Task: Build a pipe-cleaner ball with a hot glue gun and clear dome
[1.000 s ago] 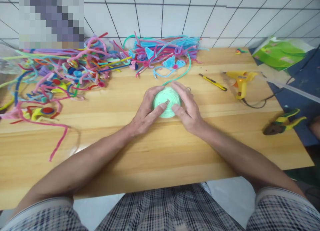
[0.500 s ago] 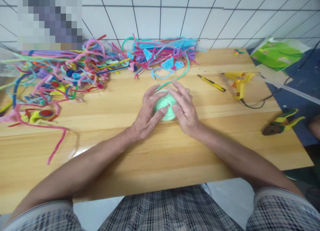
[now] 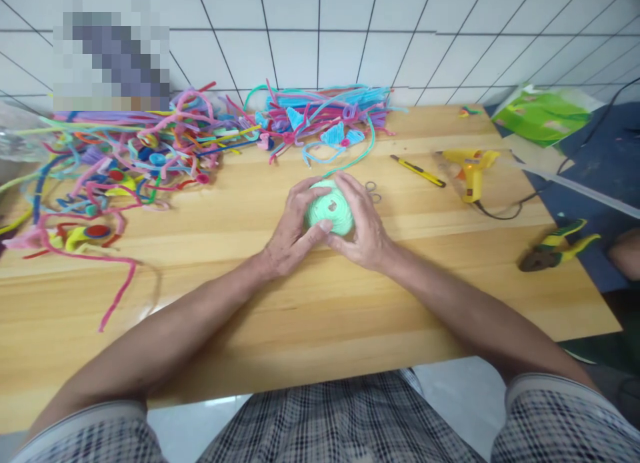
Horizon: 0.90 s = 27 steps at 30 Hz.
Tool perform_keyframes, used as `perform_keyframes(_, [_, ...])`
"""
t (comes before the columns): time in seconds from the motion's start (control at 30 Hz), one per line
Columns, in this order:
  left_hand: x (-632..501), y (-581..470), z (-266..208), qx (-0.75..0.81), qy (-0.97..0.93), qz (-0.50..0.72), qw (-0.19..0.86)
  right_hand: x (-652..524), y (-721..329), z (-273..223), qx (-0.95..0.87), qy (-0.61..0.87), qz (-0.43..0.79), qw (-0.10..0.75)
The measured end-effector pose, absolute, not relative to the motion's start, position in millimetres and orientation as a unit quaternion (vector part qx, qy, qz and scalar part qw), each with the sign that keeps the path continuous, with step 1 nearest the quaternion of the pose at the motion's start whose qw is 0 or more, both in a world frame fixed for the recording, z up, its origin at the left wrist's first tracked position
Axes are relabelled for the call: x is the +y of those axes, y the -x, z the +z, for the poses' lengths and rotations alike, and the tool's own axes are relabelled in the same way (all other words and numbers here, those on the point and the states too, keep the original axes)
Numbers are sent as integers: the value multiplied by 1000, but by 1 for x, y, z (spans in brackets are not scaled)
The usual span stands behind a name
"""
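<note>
A mint-green coil, wound in rings around a small hole, sits between my hands at the middle of the table. My left hand is curved round its left side, the thumb lying on the near edge. Round the right side wraps my right hand, its thumb at the near rim. The underside of the coil is hidden. Just beyond the fingers, a green pipe cleaner curves back toward the pile. Beside my right hand, metal loops that look like scissor handles show.
Tangled pipe cleaners cover the back left of the wooden table. More bundles lie along the tiled wall. At right are a yellow utility knife, a corded glue gun, pliers and a green bag.
My right thumb has slid from the coil's top down to its near rim, and my right fingers have drawn in around its side. The metal loops show more. The view has shifted slightly.
</note>
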<state>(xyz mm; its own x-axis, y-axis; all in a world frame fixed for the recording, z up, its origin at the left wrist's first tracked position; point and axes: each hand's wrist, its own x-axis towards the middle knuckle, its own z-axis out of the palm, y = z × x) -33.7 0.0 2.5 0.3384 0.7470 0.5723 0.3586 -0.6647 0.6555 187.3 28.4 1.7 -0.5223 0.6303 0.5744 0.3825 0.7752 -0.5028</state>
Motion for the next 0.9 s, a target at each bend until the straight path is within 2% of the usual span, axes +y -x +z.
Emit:
perform_keyframes(0.27, [4,36,-5,362,-796,453,172,29,-188,-4,-864,305,90,391])
perform_keyframes(0.43, [5,38,-10,363,-786,456,208,29,-191,6,-878,282,33,385])
perform_keyframes(0.6, [4,41,-11,354,-768,461,269,23,-190,12,-893,271,27,357])
perform_keyframes(0.9, [3,38,-10,350,-784,434,274,22,-191,7,-880,254,56,397])
